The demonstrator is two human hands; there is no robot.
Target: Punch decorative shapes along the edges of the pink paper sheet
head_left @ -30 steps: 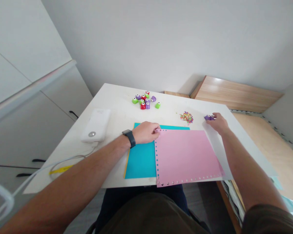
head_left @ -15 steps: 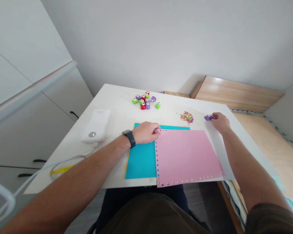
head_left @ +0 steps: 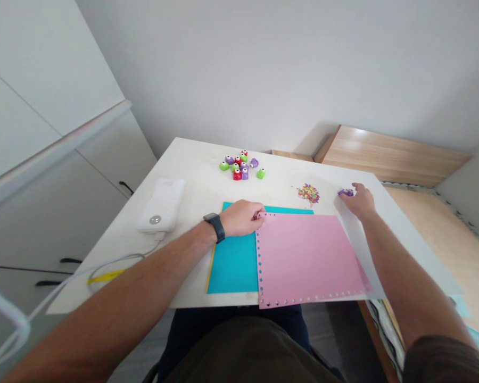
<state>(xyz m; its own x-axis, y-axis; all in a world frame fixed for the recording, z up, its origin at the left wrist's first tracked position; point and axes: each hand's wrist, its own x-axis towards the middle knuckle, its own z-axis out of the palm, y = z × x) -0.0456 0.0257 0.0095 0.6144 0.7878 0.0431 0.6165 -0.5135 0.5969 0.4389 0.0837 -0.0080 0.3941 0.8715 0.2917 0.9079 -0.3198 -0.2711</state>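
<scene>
My left hand, with a dark watch on its wrist, is closed on the upper left corner of a pink sheet of paper. Small punched shapes run along the sheet's left and bottom edges, and a few lie at its top left. Under it is a blue sheet with a thin yellow edge showing. At the far right my right hand is open, thumb and fingers apart around small purple craft punches standing on the table. How firmly the thumb touches them is hard to tell.
Several red, green and purple punches cluster at the table's back, with one green punch apart. Colourful paper bits lie in a pile. At left are a white device with a cable and a yellow object.
The fingers of my right hand have spread away from the purple punch they pinched. My left hand still holds the pink sheet's corner. The whole view has shifted slightly.
</scene>
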